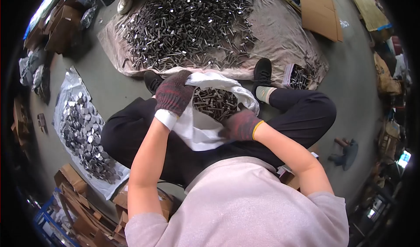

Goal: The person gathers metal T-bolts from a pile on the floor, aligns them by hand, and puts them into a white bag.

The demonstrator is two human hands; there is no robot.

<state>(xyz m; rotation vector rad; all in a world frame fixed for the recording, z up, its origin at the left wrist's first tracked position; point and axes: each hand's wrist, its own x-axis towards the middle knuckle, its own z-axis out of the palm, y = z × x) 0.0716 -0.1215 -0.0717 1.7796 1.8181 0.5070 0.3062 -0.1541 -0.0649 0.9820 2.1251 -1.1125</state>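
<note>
A white sack (pixel 199 131) stands between my legs, its mouth spread wide. Inside it lie many short dark metal pieces (pixel 215 103). My left hand (pixel 174 92), in a dark knitted glove with a white cuff, is closed on the sack's rim at the upper left. On the near right side, my right hand (pixel 243 124), in a similar glove with a yellow edge, is closed around the rim. Its fingertips are dark and partly blurred against the sack and my trousers.
Ahead, a large heap of metal pieces (pixel 188 28) covers a cloth sheet (pixel 284 32). Round metal discs (pixel 85 133) lie on plastic sheeting at left. A small filled box (pixel 299 77) stands by my right foot. Cardboard (pixel 320 11) lies at upper right. Another person's shoe (pixel 126 0) is at upper left.
</note>
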